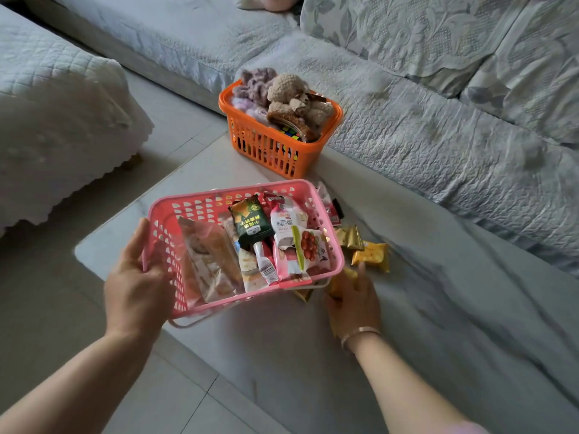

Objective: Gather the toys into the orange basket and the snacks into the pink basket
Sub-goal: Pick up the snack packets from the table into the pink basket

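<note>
The pink basket [200, 202] is tilted above the pale table, full of several snack packets such as a dark green one [252, 222]. My left hand [138, 286] grips its left rim. My right hand [352, 297] rests on the table just under the basket's right corner, closed on a yellow snack packet [335, 285]. More yellow packets [371, 253] and red ones [333, 209] lie on the table right of the basket. The orange basket [275, 148] stands at the table's far edge, holding plush toys [291, 92] and a puzzle cube [289, 133].
A grey quilted sofa [438, 126] runs along the far and right sides, close to the table [282, 339]. A covered seat with a white scalloped throw [56, 126] stands at the left. Tiled floor [175, 396] lies in front of the table.
</note>
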The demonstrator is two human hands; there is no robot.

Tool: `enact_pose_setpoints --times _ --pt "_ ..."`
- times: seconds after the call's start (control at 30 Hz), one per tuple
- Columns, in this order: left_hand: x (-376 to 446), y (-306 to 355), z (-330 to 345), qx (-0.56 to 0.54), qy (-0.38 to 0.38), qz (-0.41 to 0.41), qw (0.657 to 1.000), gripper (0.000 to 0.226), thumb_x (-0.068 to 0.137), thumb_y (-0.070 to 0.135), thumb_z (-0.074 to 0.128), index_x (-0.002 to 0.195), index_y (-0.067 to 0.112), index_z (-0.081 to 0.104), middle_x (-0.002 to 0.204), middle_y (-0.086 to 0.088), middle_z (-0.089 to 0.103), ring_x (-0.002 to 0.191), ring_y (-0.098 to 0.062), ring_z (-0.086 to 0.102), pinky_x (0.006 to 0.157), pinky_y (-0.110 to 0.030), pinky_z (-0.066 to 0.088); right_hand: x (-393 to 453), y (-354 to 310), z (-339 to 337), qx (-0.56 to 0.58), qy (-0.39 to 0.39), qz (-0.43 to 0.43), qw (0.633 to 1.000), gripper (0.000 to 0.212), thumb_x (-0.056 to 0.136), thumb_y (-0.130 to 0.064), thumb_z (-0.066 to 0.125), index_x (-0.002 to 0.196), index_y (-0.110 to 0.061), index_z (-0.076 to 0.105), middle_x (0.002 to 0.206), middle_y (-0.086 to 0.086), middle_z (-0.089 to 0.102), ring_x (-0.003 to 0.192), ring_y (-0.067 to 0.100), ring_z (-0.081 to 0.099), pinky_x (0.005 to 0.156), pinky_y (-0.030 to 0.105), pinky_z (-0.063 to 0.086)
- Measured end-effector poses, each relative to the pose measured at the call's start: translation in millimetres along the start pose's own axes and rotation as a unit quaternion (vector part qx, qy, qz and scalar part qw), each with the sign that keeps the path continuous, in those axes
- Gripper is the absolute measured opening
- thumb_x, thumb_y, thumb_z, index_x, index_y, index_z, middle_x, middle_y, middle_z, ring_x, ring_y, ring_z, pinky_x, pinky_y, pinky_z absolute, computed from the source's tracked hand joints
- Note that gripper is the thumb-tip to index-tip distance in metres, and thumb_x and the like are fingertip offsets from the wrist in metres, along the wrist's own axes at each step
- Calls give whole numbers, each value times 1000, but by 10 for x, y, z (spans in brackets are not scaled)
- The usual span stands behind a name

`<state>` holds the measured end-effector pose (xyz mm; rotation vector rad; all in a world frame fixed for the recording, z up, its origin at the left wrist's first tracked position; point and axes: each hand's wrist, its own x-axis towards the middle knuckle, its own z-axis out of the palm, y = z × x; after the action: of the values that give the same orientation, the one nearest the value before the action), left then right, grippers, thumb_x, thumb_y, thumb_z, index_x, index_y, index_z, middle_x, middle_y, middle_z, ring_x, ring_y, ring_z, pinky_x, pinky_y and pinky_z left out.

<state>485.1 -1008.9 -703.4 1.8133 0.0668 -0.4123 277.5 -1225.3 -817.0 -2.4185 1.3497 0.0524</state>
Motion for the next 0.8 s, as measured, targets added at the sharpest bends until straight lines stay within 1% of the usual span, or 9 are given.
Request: enact_pose_setpoints --times 0.1,0.2,0.3,0.43,0.57,0.6,0.67,0.73,0.8 --pt "-32 -20 -11 -13 13 9 1000 48 102 27 54 143 50 43 127 9 63 95 -31 72 84 -60 57 71 -34 7 6 -24 -8 1000 50 95 -30 44 144 -34 32 159 11 6 138 35 25 109 40 30" --pt "-83 -45 -11 -13 22 6 1000 47 102 29 54 142 51 43 118 15 63 97 -30 72 86 -60 57 28 -18 -31 52 16 -6 999 48 95 -20 45 142 -32 38 158 13 12 135 38 30 105 41 33" --pt "-127 -74 -25 -17 28 6 999 46 102 30 54 140 54 43 128 10 63 99 -29 71 86 -60 57 -16 71 -131 72 63 -14 995 55 91 -13 51 142 -32 39 157 14 16 130 41 36 101 43 37" --pt "-191 -99 -50 -3 31 11 999 52 99 26 54 128 67 41 137 10 61 101 -29 71 86 -61 56 -109 160 -395 87 113 -21 990 64 88 -5 53 142 -35 38 159 4 12 136 32 32 101 40 40" --pt "-285 -76 -55 13 35 7 999 57 100 24 52 116 79 44 138 9 59 99 -30 71 84 -61 57 -199 123 -697 96 191 -30 976 67 84 0 61 142 -27 41 157 11 20 137 35 33 101 44 41" --pt "-312 -61 -54 13 35 8 999 58 100 24 52 119 78 44 137 9 60 99 -30 71 84 -60 57 -216 79 -783 112 214 -40 970 66 84 -2 62 142 -26 41 156 13 21 136 36 33 100 46 42" --pt "-342 -47 -65 9 42 3 999 54 99 24 51 134 64 42 134 8 62 100 -29 71 86 -58 57 -264 -76 -917 142 259 -80 952 62 85 -6 59 142 -24 42 154 17 25 136 36 33 99 48 43" --pt "-342 -41 -88 9 43 -2 999 54 96 25 52 140 55 43 128 11 64 100 -27 70 88 -55 57 -366 -346 -996 154 283 -143 936 58 85 -15 52 141 -23 40 153 17 26 136 33 33 103 43 40" --pt "-342 -36 -91 15 37 -6 999 56 95 19 51 141 51 45 121 14 65 100 -25 70 90 -52 57 -508 -689 -1005 154 271 -218 925 57 86 -19 48 142 -23 38 154 16 25 138 28 31 107 34 35"
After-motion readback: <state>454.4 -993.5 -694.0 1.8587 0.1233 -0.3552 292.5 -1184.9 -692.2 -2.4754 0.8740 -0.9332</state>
